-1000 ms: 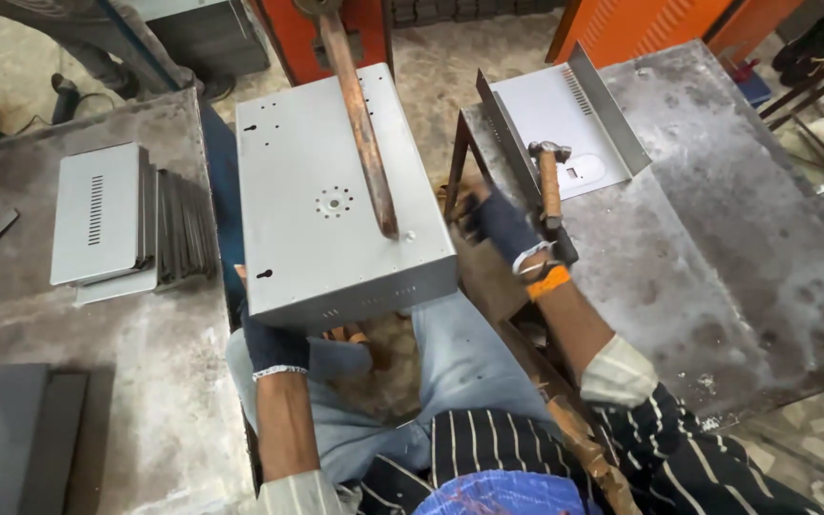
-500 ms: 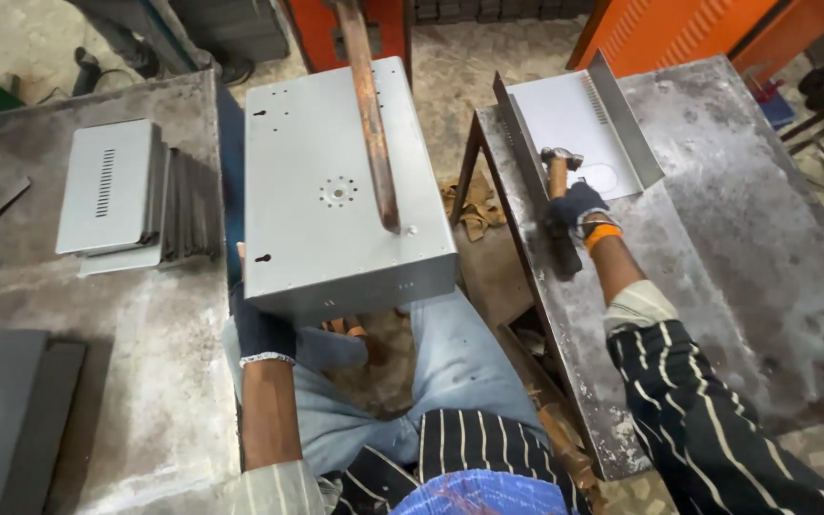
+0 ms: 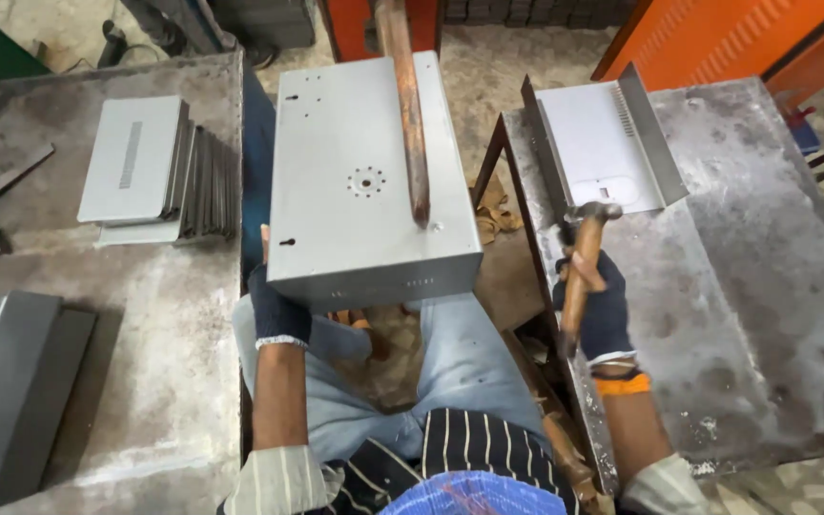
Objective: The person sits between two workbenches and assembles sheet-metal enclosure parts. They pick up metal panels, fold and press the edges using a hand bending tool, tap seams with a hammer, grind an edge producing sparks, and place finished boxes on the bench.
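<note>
Presently, a grey metal box point(image 3: 364, 181) is held steady at its near left corner by the gloved left hand point(image 3: 277, 310), fingers wrapped under the edge. A copper rod point(image 3: 404, 105) rests on the box top. A hammer point(image 3: 579, 262) is gripped mid-handle by the right hand point(image 3: 601, 310), fingers closed, head raised over the right surface point(image 3: 765, 286). For a sound blow, the box should be kept braced and the wrist straight.

Head camera looks steeply down, close over the lap
</note>
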